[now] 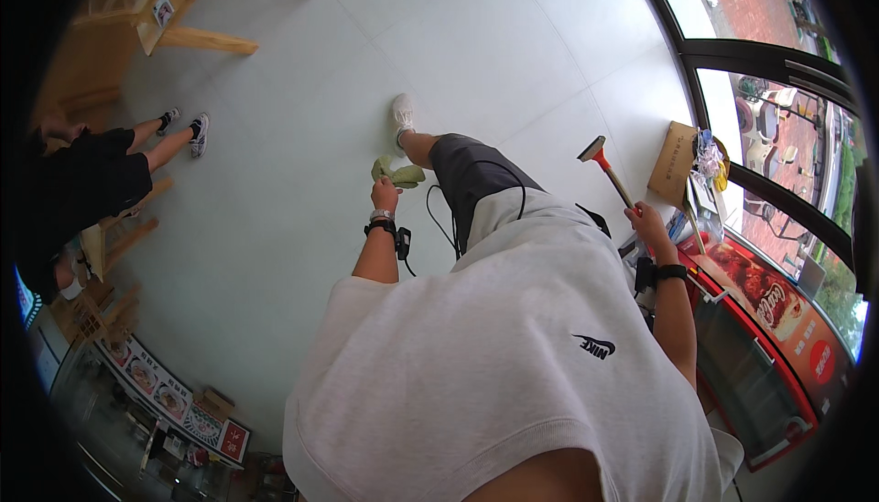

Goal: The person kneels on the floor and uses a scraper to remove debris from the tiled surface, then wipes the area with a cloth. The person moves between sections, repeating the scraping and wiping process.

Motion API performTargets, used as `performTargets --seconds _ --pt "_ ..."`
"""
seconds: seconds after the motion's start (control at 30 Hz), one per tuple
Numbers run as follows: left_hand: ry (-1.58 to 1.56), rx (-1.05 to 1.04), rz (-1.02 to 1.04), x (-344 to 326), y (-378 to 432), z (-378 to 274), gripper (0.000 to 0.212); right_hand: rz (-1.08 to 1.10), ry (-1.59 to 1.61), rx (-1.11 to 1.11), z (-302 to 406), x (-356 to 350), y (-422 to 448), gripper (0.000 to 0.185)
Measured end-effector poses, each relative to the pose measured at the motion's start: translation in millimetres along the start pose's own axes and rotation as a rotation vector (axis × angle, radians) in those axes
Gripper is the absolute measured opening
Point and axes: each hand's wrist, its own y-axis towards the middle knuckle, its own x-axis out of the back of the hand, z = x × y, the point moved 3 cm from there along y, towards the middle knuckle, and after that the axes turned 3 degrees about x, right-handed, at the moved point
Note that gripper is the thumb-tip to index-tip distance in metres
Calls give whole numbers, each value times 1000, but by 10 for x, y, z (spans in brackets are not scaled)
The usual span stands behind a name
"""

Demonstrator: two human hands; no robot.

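My left hand (385, 195) grips a crumpled green cloth (405, 175), which hangs over the pale tiled floor beside my outstretched leg. In my right hand (649, 226) is the handle of a scraper (606, 161). Its wide metal head points away from me, above an orange-red collar. Both wrists carry black straps with small devices, and a cable runs from the left one.
To my right stands a red Coca-Cola drinks cooler (748, 371). Past it a cardboard box (673, 158) with assorted items sits against the dark-framed glass door (762, 55). Another person (96, 172) is at the left, near wooden furniture (199, 39). A counter with food pictures (168, 395) is lower left.
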Motion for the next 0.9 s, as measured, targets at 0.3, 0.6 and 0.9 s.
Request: performTargets --seconds 0.3,0.6,0.9 --pt "176 -154 27 445 -242 -1293 51 -13 332 -104 -304 -344 -41 36" --pt "460 -464 138 1145 195 -3629 45 -110 920 -287 -89 -1607 1 34" --pt "914 -830 181 832 -261 -5330 43 -180 1378 -527 501 -3746 451 36"
